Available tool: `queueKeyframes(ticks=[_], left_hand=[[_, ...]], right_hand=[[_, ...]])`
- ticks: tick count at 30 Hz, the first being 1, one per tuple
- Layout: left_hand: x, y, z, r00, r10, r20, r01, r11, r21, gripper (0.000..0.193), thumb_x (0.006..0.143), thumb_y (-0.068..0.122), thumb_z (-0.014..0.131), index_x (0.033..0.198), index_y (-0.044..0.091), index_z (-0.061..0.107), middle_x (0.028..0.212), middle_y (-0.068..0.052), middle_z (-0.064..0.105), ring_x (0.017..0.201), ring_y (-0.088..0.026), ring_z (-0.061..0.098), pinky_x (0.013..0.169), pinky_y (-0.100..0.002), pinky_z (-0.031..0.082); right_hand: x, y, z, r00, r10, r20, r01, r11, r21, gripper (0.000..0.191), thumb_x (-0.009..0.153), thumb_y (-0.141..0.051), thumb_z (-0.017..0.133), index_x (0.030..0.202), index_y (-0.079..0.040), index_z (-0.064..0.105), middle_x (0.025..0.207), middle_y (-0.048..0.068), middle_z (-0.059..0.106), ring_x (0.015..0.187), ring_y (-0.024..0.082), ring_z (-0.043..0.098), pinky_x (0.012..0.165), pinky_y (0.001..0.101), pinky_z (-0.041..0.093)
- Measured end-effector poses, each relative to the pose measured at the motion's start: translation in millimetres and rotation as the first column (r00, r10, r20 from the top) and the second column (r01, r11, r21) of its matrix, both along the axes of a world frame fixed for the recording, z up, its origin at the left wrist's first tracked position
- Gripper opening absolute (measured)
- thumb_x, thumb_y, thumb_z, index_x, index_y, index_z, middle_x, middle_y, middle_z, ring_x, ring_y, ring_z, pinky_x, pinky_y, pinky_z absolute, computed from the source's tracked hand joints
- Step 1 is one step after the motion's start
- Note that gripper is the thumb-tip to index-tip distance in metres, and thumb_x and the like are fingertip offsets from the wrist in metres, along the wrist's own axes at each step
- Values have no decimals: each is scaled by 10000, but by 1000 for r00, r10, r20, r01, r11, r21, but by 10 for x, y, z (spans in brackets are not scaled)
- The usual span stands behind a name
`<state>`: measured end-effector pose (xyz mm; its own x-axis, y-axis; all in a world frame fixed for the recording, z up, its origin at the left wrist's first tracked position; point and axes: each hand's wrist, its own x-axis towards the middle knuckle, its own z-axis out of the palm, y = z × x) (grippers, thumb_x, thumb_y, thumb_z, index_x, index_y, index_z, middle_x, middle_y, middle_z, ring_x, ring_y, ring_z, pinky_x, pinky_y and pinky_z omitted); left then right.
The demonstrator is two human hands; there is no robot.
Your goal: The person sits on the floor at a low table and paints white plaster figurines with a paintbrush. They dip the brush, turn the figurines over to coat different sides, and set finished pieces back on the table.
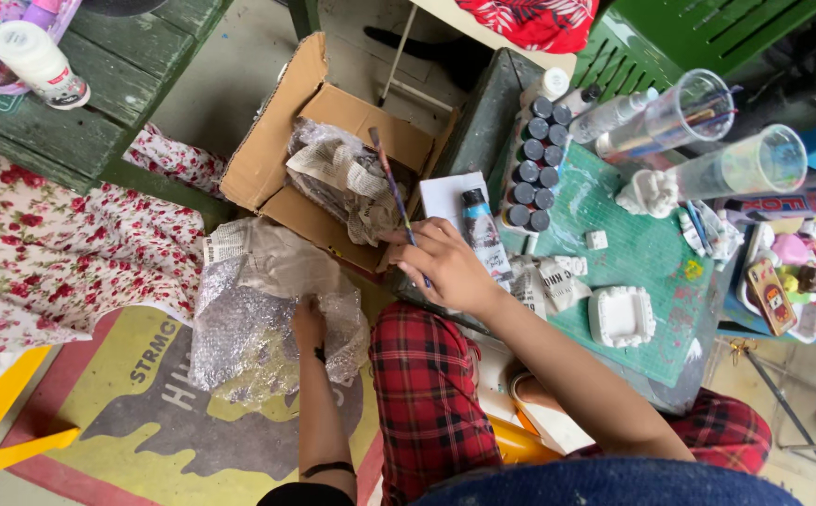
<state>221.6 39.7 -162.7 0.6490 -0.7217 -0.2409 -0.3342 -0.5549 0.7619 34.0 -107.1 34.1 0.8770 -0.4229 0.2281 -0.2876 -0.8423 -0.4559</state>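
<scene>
Now, left hand (309, 323): we press it down on the bubble wrap (258, 333) spread on the floor mat (136, 412), fingers curled into the crinkled sheet; how tightly it is closed on the wrap we cannot tell.
Right hand (445, 267): we have it closed round a thin paintbrush (394, 192), which points up over the open cardboard box (277, 141).
Where the wrap lies: on the floor, just beside the box and well below the near-left corner of the table (652, 253).
Inside the box: more crumpled newspaper and plastic (347, 183).
On the table: a paint tube (483, 234) by our right hand, a row of small dark paint pots (532, 173) along the left edge, a white plaster piece (621, 317) near the front edge, two clear cups (708, 141) at the far side.
Doing it well, in our judgement: keep the brush tip away from the wrap and peel the sheet open slowly, flat on the mat, so that anything inside does not tumble out.
</scene>
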Motion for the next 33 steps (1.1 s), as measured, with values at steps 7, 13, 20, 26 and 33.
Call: queueKeyframes(ticks=[7, 13, 20, 26, 33], left_hand=[[288, 376, 967, 932, -106, -346, 145, 986, 86, 380, 1036, 72, 489, 1382, 225, 466, 1150, -163, 751, 910, -246, 783, 647, -401, 584], [-567, -116, 1633, 964, -263, -25, 242, 918, -314, 560, 1029, 94, 545, 1554, 84, 352, 1151, -231, 728, 989, -360, 752, 807, -456, 587], [-1468, -1562, 1729, 906, -256, 336, 305, 947, -103, 553, 934, 94, 618, 1452, -18, 460, 897, -270, 723, 843, -448, 714, 754, -519, 556], [-2025, -1847, 1892, 857, -326, 400, 391, 916, -90, 542, 918, 58, 609, 1438, -28, 481, 853, -251, 721, 799, -435, 719, 703, -517, 570], [-2492, -2210, 1997, 736, -435, 519, 554, 828, -91, 114, 872, 45, 640, 958, 12, 709, 844, -238, 722, 817, -442, 717, 732, -527, 575]], right_hand=[[-962, 174, 549, 960, -252, 125, 253, 967, 15, 86, 975, -51, 584, 1037, -63, 643, 1342, 104, 679, 1103, 334, 594, 1000, 458, 431], [-1824, 391, 795, 893, -399, 208, 403, 915, 26, 99, 1007, -20, 534, 1040, -50, 623, 1354, 112, 681, 1132, 330, 612, 1029, 458, 430], [-2787, 672, 934, 762, -587, 275, 601, 798, 37, 138, 1021, -24, 510, 1025, -51, 645, 1324, 142, 701, 1094, 339, 628, 1003, 441, 464], [-3254, 817, 890, 691, -654, 307, 677, 735, 41, 148, 1035, -25, 485, 1021, -53, 630, 1326, 136, 701, 1144, 358, 633, 1059, 454, 469], [-3490, 790, 793, 668, -674, 316, 692, 718, 68, 134, 1050, -42, 494, 1038, -46, 628, 1333, 135, 696, 1179, 372, 622, 1061, 442, 466]])
